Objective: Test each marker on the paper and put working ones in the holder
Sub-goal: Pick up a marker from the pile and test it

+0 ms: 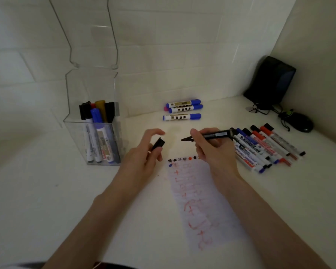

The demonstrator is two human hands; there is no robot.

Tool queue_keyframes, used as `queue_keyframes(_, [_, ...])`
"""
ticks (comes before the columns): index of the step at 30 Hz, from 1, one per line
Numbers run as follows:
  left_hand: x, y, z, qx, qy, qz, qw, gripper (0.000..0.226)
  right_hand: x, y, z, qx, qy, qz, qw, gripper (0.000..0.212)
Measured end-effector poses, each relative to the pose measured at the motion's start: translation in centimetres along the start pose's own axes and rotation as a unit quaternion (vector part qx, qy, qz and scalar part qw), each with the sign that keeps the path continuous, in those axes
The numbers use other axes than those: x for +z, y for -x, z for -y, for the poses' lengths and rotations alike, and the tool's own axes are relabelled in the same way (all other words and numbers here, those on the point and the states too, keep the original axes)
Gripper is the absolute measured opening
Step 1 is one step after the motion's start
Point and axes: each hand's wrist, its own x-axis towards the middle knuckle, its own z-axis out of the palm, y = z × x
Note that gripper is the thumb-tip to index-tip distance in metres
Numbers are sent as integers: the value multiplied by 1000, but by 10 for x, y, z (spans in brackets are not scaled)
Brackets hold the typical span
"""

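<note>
right hand (pixel 208 150) holds uncapped marker (pixel 211 135)

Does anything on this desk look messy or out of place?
Only a small thing: faint red ink smears sit on the bare table just left of the paper, off the sheet where the test marks belong. The loose markers and the holder look orderly.
</note>
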Motion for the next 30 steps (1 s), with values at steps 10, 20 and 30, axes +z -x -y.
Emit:
queue_keyframes(10, [7,-5,2,-62,135,1,989,9,1,4,3,24,34,64,997,21])
queue_keyframes(20, [5,-6,-2,-51,194,-8,980,11,-3,12,10,29,16,127,991,22])
queue_keyframes(30, [3,-8,-2,-27,234,-10,972,14,-13,11,20,58,23,225,972,24])
